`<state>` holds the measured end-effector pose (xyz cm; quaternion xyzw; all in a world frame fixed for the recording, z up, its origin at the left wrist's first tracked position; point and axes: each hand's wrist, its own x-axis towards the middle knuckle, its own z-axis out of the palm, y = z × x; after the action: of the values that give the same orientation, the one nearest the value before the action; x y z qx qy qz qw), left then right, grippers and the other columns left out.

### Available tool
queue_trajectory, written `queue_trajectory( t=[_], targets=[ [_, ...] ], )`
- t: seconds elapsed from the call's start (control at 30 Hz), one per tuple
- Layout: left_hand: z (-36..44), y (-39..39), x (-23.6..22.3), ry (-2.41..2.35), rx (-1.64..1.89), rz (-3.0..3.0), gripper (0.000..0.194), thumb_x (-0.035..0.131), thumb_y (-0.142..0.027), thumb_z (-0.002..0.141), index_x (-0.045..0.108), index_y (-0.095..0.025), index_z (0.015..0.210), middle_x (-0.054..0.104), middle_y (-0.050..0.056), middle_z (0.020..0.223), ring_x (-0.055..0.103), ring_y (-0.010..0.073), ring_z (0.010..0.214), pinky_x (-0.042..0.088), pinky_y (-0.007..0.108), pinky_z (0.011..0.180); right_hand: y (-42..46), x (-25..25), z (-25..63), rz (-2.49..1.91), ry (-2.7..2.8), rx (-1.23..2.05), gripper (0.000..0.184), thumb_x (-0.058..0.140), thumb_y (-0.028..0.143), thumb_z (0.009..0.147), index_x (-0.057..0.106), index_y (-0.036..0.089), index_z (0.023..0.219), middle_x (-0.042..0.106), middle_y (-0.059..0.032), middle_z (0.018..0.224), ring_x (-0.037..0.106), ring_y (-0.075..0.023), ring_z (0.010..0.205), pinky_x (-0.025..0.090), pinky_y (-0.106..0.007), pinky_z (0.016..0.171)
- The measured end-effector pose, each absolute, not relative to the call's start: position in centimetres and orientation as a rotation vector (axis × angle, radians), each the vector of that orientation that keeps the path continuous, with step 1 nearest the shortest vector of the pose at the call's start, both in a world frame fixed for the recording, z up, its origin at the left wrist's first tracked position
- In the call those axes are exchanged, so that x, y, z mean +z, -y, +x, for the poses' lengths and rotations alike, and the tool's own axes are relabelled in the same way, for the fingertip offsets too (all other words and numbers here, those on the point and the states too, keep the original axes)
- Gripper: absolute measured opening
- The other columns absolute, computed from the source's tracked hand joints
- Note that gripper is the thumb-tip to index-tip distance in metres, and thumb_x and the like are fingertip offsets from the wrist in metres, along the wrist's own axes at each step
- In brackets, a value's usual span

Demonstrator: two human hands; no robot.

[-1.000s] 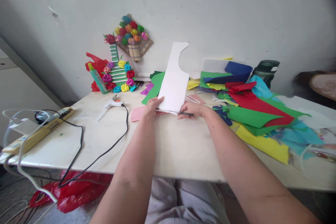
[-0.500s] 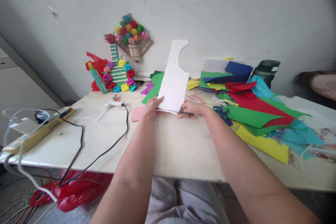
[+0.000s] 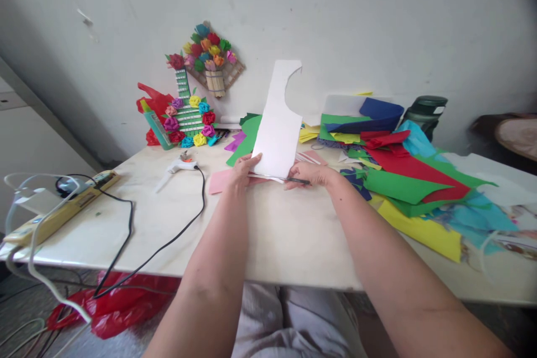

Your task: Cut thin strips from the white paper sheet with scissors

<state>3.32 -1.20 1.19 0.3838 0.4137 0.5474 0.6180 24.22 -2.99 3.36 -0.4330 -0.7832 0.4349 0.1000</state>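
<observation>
My left hand (image 3: pixel 242 169) pinches the lower left corner of a white sheet of card (image 3: pixel 277 128), thumb on its face. The card stands tilted up, with a rounded notch cut into its upper right side. At its lower right corner, my right hand (image 3: pixel 309 173) is closed on a pair of scissors (image 3: pixel 298 181) with dark handles. Their thin blades lie along the card's bottom edge, partly hidden. Pink paper (image 3: pixel 218 181) lies on the table behind my left hand, and green paper (image 3: pixel 245 142) shows behind the card.
Left of my hands lies a white glue gun (image 3: pixel 178 165) with a black cord, near a power strip (image 3: pixel 62 207). A paper-flower guitar (image 3: pixel 191 114) and a glue bottle (image 3: pixel 156 125) stand at the back. Coloured sheets (image 3: pixel 413 187) pile up on the right, before a dark green bottle (image 3: pixel 424 114).
The top of the white card has tipped up very slightly. Both hands and the scissors stay almost in place.
</observation>
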Motion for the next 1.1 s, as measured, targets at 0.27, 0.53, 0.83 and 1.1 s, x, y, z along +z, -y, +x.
queue_trajectory(
  t=[0.27,0.53,0.83,1.1],
  targets=[
    [3.3,1.0,0.9,-0.922,1.245,0.902,0.034,0.075,-0.028,0.057,0.063,-0.015,0.085,0.065,0.005,0.069,0.063,0.0224,0.065,0.054,0.043,0.065,3.0,3.5,24.3,-1.290,2.330,1.246,0.043,0.071,0.052,0.053,0.061,0.011,0.064,0.039,0.0069,0.038,0.031,-0.0035,0.034,0.023,-0.020,0.037],
    [3.2,0.9,0.8,-0.903,1.261,0.895,0.036,0.076,-0.028,0.055,0.063,-0.014,0.085,0.066,0.006,0.072,0.063,0.0225,0.065,0.055,0.041,0.062,2.7,3.2,24.4,-1.281,2.333,1.200,0.040,0.070,0.050,0.054,0.059,0.012,0.060,0.040,0.0067,0.037,0.032,-0.0037,0.034,0.025,-0.019,0.036],
    [3.1,-0.2,0.0,-0.828,1.451,0.885,0.030,0.077,-0.025,0.054,0.065,-0.009,0.076,0.067,0.010,0.075,0.064,0.0203,0.069,0.052,0.035,0.073,3.8,3.7,24.1,-1.332,2.177,1.214,0.035,0.073,0.043,0.054,0.058,0.014,0.064,0.047,0.0051,0.042,0.041,-0.0056,0.035,0.032,-0.018,0.033],
    [2.4,-1.2,-0.4,-0.816,1.679,0.770,0.028,0.071,-0.026,0.064,0.063,-0.011,0.087,0.067,0.009,0.084,0.064,0.0207,0.080,0.053,0.036,0.074,3.9,3.5,24.8,-1.341,2.087,1.188,0.043,0.071,0.052,0.054,0.064,0.013,0.072,0.052,0.0020,0.044,0.045,-0.0069,0.038,0.037,-0.019,0.038]
  ],
)
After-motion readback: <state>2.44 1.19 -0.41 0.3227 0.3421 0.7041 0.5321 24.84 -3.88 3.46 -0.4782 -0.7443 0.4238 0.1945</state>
